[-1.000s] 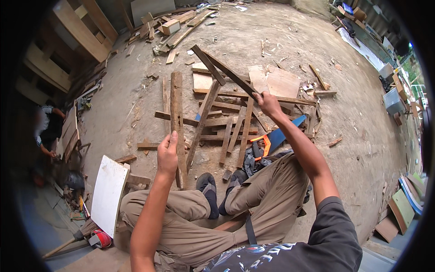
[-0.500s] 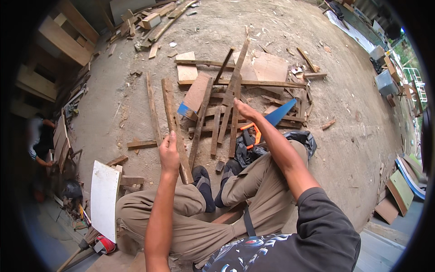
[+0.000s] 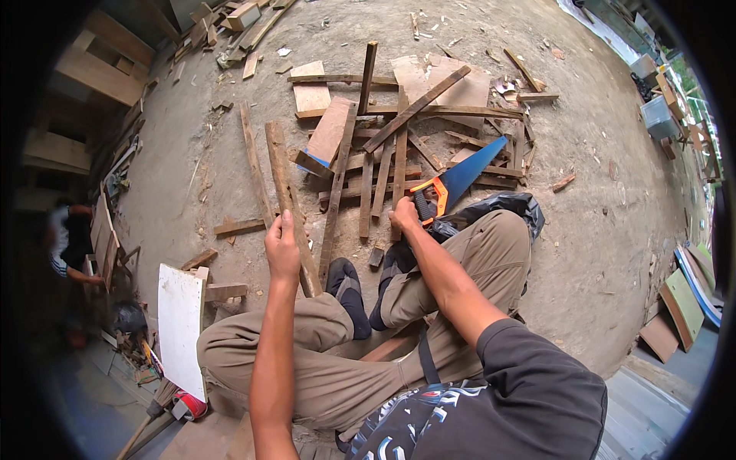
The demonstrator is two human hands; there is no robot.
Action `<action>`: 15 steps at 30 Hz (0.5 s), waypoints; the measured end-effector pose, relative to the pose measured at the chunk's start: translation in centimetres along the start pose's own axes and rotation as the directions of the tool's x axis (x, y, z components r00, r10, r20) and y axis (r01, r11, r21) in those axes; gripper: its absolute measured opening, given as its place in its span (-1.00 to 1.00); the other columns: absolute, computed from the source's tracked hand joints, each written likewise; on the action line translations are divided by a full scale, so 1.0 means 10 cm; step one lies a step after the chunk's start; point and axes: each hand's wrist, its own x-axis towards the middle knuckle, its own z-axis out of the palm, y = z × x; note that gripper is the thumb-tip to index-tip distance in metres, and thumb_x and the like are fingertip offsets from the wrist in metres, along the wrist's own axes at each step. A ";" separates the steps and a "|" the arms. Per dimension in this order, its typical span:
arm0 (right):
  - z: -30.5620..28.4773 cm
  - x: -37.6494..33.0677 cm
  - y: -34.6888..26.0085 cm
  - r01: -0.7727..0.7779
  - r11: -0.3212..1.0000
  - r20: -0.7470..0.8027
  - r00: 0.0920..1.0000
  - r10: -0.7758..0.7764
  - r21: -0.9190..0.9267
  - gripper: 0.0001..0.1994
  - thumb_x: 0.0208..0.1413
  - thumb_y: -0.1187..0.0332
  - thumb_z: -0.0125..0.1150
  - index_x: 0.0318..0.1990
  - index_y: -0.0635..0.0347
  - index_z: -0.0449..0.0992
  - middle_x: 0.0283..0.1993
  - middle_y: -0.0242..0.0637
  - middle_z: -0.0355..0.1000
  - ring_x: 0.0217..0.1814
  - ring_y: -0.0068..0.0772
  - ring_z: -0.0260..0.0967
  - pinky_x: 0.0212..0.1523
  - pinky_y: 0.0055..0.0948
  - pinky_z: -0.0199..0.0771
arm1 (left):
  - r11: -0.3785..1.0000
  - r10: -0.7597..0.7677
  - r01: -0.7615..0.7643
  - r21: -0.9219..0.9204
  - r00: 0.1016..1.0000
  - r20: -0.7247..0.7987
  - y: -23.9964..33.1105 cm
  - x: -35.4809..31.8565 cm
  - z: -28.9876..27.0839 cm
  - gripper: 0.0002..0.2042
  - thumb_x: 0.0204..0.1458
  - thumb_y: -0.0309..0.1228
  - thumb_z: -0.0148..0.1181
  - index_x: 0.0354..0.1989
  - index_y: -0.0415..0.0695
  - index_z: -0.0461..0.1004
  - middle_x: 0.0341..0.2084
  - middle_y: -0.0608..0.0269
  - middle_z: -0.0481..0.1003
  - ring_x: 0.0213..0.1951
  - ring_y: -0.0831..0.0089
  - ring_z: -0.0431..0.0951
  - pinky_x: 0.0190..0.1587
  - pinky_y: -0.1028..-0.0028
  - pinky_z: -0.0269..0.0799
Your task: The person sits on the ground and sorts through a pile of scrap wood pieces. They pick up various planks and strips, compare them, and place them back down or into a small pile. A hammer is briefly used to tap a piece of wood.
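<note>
My left hand (image 3: 283, 249) is closed around a long, weathered wooden plank (image 3: 280, 169), which slants up and away from beside my left knee. My right hand (image 3: 404, 217) is closed at the near end of a dark wooden strip (image 3: 400, 149) in the pile ahead; the fingers partly hide that end. Just right of this hand lies a handsaw (image 3: 464, 176) with a wide blue blade and an orange and black handle. Another wooden strip (image 3: 418, 109) rests diagonally across the pile, beyond the right hand.
Plywood pieces (image 3: 452, 80) lie among the far strips. A black plastic bag (image 3: 502, 208) is by my right knee, and a white board (image 3: 181, 330) leans left of me. Another person (image 3: 69, 238) works at the far left. Scrap wood (image 3: 245, 19) is heaped at the back.
My right hand has drawn back toward me, down beside the saw handle. The long strip near it now lies diagonally, tilted to the right. My left hand still grips its plank.
</note>
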 end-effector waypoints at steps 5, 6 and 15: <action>-0.10 0.14 0.05 0.175 0.775 0.036 0.969 -0.246 0.607 -0.72 0.13 0.29 0.13 -0.11 0.29 0.38 -0.14 -0.13 0.47 -0.10 -0.12 0.47 -0.12 -0.16 0.48 | 0.999 0.033 -0.034 -0.028 0.999 -0.008 -0.04 0.07 -0.04 -0.60 0.30 -0.14 -0.07 -0.40 -0.23 0.46 -0.60 0.48 0.28 -0.50 0.66 0.18 -0.43 0.57 0.15; -0.15 0.16 -0.01 0.050 0.622 0.122 0.965 -0.231 0.781 -0.76 0.15 0.30 0.09 -0.13 0.26 0.39 -0.18 -0.17 0.46 -0.14 -0.18 0.47 -0.16 -0.17 0.49 | 0.998 0.057 -0.057 0.003 0.998 -0.008 -0.07 0.10 -0.05 -0.60 0.30 -0.14 -0.06 -0.43 -0.24 0.44 -0.62 0.46 0.27 -0.50 0.65 0.18 -0.44 0.56 0.15; -1.02 -0.51 -0.45 -0.370 -0.204 0.268 0.876 -0.400 0.906 -0.66 0.27 0.17 -0.02 -0.10 0.34 0.24 -0.42 -0.38 0.18 -0.52 -0.54 0.15 -0.52 -0.46 0.27 | 0.987 0.111 -0.111 -0.118 0.994 -0.012 -0.08 -0.09 -0.24 -0.63 0.27 -0.10 -0.02 -0.36 -0.18 0.46 -0.57 0.41 0.38 -0.54 0.64 0.31 -0.47 0.57 0.25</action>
